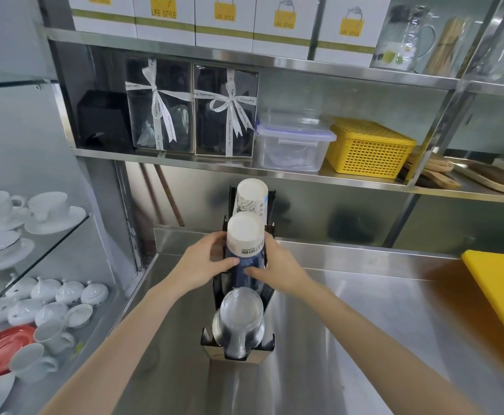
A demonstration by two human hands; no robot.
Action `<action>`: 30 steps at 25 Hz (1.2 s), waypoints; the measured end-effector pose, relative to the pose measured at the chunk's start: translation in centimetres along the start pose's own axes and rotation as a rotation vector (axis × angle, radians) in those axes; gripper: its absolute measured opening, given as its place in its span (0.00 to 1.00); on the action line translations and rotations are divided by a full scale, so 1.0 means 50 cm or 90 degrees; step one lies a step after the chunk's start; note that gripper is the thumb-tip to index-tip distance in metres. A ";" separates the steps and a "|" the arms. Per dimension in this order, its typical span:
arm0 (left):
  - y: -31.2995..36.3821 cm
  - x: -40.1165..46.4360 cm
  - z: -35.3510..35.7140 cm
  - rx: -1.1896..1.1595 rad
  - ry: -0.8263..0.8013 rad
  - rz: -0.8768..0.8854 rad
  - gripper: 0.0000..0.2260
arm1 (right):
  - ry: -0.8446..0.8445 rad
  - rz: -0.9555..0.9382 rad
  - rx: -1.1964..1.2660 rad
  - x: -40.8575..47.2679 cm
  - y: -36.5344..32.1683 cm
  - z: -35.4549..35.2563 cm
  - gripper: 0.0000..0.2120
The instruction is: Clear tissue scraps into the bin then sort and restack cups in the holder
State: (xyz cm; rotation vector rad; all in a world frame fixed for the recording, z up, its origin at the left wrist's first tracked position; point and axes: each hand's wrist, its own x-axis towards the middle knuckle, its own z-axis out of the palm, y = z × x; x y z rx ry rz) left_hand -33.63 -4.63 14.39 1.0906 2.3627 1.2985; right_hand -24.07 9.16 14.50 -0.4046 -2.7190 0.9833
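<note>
While both hands closed on the blue cups (246, 259), the left hand (207, 265) wrapped the stack's left flank with its thumb across the front, and the right hand (277, 269) clamped the right flank, fingertips meeting low on the blue wall. Gripping from both sides probably kept the inverted stack straight as it sat in the middle slot of the holder (267, 298), a black rack running from near to far on the steel counter (364, 310).

Each slot held one kind: clear cups (240, 319) nearest, blue in the middle, white printed cups (250, 199) farthest, all bottoms up, so sorting looked close to finished. No tissue scraps or bin were in view.

A white band near the blue stack's top carried dark lettering, upside down and too blurred to read with confidence. On the top shelf, the white boxes (285, 22) read "LIFE STYLE" on yellow labels. Below, ribbons on two gift boxes (225, 112) read "Especially For You".
</note>
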 end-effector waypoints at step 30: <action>0.166 -0.006 -0.051 0.377 0.035 0.118 0.29 | 0.036 -0.027 -0.373 -0.079 -0.073 -0.164 0.36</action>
